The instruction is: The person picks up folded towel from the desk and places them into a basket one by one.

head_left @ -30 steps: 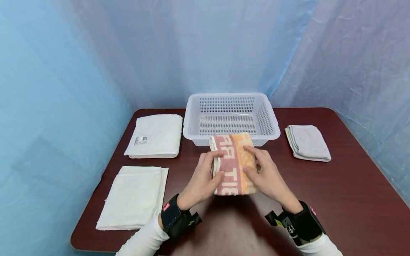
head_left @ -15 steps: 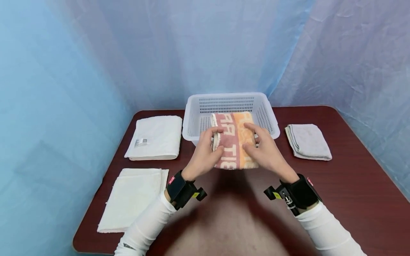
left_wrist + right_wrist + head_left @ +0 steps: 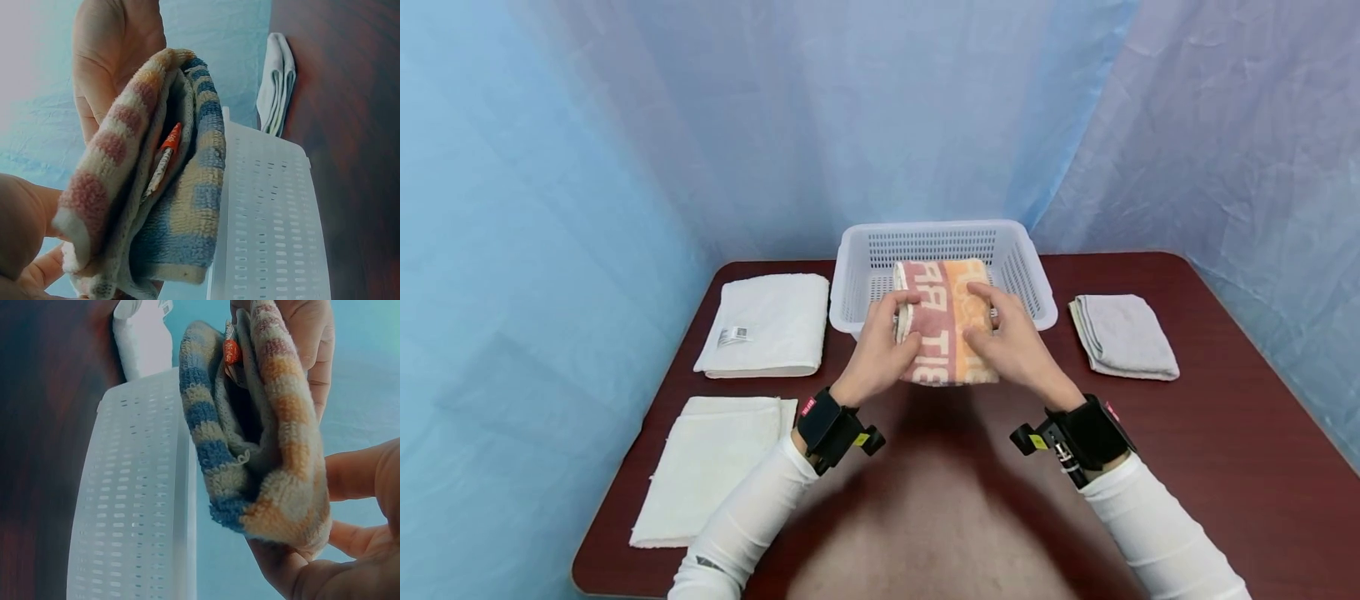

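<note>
A folded towel, pink and orange with pale letters on its upper face, is held in the air by both hands at the basket's near rim. My left hand grips its left edge and my right hand its right edge, thumbs on top. From the side, the left wrist view shows blue and cream stripes on the towel's underside. A small red-and-white tag shows between the folds. The white perforated basket lies just behind and below the towel, which hides part of it.
Two folded white towels lie at the left, one farther back with a label and one nearer. A folded grey cloth rests at the right. The dark red table meets blue curtains behind.
Both hands have carried the folded towel forward, from before the basket to over its near rim. Most of that movement came first; since half a second ago it has shifted only slightly.
</note>
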The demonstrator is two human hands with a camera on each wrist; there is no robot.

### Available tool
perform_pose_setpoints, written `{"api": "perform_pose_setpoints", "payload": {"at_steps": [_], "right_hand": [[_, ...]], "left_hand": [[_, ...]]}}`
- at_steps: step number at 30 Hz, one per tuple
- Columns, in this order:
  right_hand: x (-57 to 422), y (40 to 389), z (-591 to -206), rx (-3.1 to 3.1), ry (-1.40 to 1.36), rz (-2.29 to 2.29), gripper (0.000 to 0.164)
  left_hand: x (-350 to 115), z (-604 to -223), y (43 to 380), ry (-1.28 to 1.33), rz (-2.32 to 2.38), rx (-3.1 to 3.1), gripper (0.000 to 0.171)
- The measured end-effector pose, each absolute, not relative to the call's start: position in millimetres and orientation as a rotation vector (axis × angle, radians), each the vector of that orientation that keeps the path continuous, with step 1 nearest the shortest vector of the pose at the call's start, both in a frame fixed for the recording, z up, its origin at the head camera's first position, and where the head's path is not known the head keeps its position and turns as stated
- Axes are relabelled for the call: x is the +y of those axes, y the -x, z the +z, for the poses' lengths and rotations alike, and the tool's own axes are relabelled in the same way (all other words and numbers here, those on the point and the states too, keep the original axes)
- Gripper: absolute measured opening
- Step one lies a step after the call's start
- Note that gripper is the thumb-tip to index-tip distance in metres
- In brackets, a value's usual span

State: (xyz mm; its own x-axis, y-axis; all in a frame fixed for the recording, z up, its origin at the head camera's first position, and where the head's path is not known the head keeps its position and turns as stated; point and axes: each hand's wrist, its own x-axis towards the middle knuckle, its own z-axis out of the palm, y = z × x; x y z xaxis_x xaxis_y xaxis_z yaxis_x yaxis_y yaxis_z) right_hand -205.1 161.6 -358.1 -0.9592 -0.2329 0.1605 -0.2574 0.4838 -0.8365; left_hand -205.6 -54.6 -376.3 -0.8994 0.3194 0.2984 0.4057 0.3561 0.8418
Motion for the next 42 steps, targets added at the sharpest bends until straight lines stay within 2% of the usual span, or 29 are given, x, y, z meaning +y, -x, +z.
{"api": "perform_pose_setpoints", "payload": {"at_steps": [42], "right_hand": [[160, 246, -363, -2.717, -0.394, 1.576, 0.063]], "left_hand": [[-46, -383, 244, 0.601, -1.413, -2.583, 0.045]]}}
